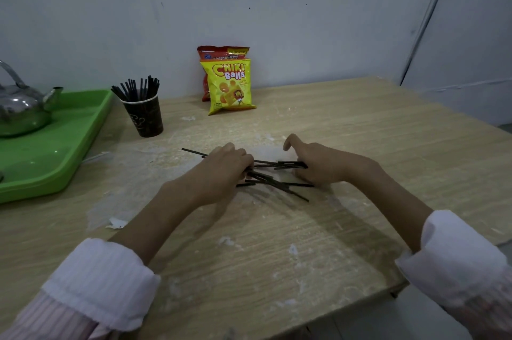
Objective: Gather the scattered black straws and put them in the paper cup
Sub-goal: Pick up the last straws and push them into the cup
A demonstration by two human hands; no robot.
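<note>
Several black straws (273, 176) lie crossed in a loose pile at the middle of the wooden table (346, 131). My left hand (224, 170) presses in on the pile from the left, fingers curled over the straw ends. My right hand (315, 163) closes on the pile from the right, fingertips around a few straw tips and the little finger raised. One straw pokes out to the left past my left hand. A dark paper cup (144, 117) stands at the back left, holding several upright black straws (137, 88).
A green tray (69, 140) with a shiny metal kettle (20, 109) sits at the left edge. Two snack bags (228, 84) lean against the wall behind. White flecks dot the tabletop. The table's right and near edges are close.
</note>
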